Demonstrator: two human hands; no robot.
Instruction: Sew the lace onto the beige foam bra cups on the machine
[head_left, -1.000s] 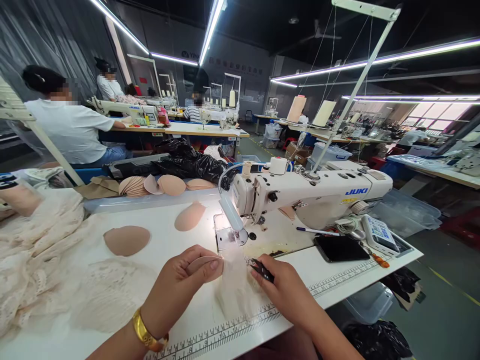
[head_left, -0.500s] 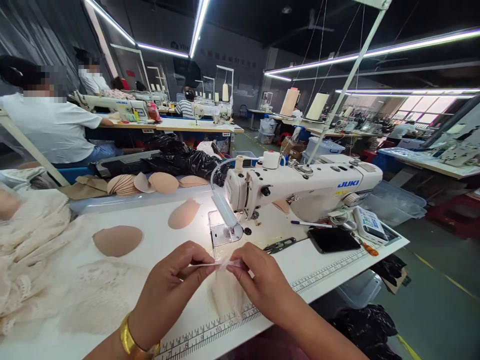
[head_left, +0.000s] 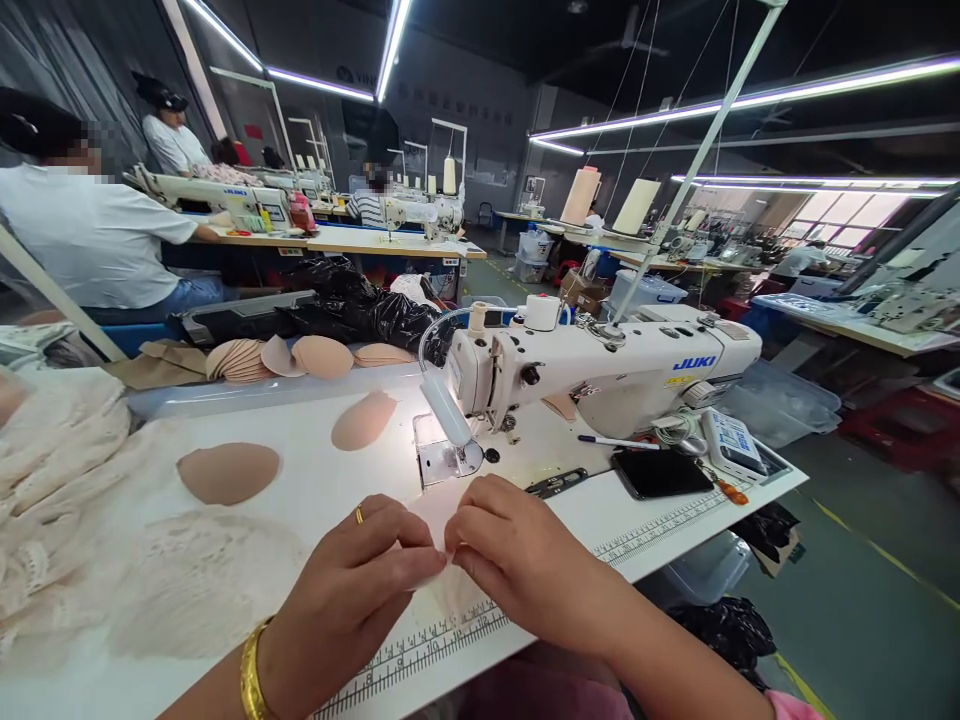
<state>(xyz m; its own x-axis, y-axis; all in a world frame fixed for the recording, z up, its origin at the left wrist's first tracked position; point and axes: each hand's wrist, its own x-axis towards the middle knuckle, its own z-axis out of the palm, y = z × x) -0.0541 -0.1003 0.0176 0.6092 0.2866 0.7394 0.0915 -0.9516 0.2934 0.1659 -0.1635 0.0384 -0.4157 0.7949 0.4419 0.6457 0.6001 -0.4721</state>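
Note:
My left hand (head_left: 360,590) and my right hand (head_left: 517,555) meet fingertip to fingertip over the front of the white sewing table (head_left: 675,525). Both pinch a small sheer piece of pale fabric (head_left: 450,590) that hangs down onto the printed ruler strip. The fingers of both hands are closed on it. A gold bracelet and a ring are on my left hand. Just beyond the hands is the needle plate of the white JUKI sewing machine (head_left: 600,365). A pair of thread snips (head_left: 556,484) lies on the table right of my right hand.
Beige bra cups (head_left: 227,472) (head_left: 364,420) lie on the table, with a stack (head_left: 240,360) behind. Cream lace (head_left: 67,500) is piled at the left. A black phone (head_left: 660,472), a pen and a control panel sit by the machine. Other people sew at tables behind.
A second ago my right hand held the snips near the fabric. It has put them down on the table and joined my left hand in pinching the fabric, nearer to me.

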